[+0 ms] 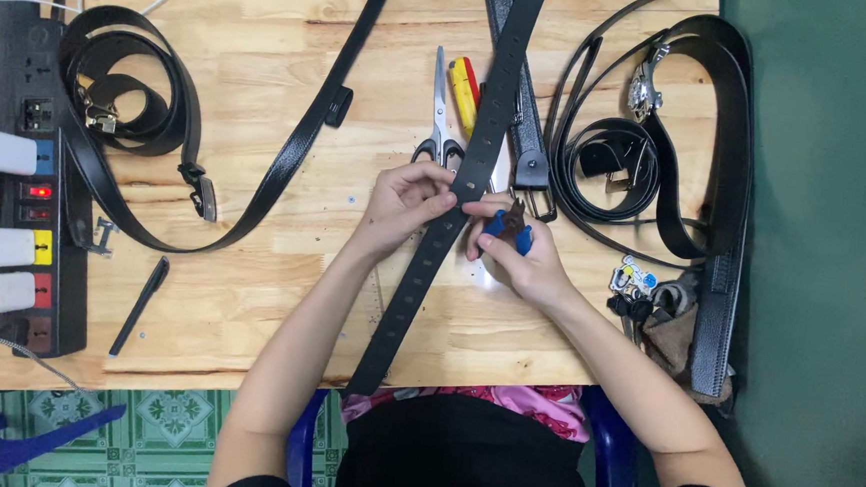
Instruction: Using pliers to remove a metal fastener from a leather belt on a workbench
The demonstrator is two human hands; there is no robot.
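A long black belt with a row of punched holes runs diagonally across the wooden table, from the near edge up to the far edge. My left hand pinches the belt from its left side at mid-length. My right hand is on the belt's right side and grips a blue-handled punch tool whose head touches the belt's edge. Both hands meet at the same spot on the strap.
Scissors and a yellow-red tool lie just beyond my hands. Coiled black belts lie at left and right. A power strip with chargers lines the left edge. A black pen and keys lie nearby.
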